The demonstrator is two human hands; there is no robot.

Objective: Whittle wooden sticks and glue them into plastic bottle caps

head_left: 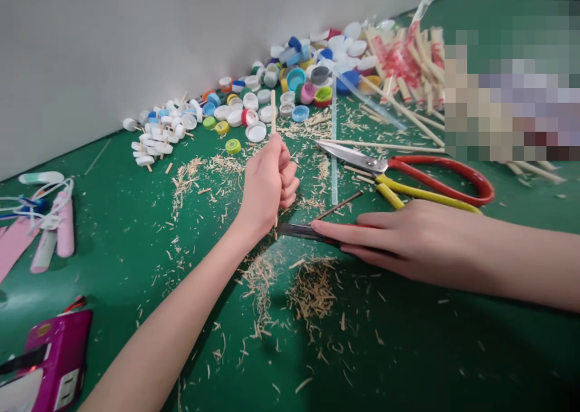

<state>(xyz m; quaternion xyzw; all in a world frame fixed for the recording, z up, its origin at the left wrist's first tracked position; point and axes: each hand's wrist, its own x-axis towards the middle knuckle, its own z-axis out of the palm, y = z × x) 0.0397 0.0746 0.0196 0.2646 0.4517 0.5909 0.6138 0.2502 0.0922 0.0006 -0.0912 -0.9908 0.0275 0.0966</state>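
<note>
In the middle of the head view, my left hand is closed in a fist round a thin wooden stick. The stick's upper end rises above the thumb, and its lower end shows beneath the fist. My right hand grips a knife whose index finger lies along its top. Most of its reddish handle is hidden by the fingers. The blade's tip meets or nearly meets the stick's lower end. Pale wood shavings lie in a heap just below the blade, with more scattered around both hands.
Large scissors with red and yellow handles lie beyond my right hand, near a nail. Bottle caps are piled against the wall. Capped sticks, wrapped chopsticks, a glue gun and a purple power strip surround the green surface.
</note>
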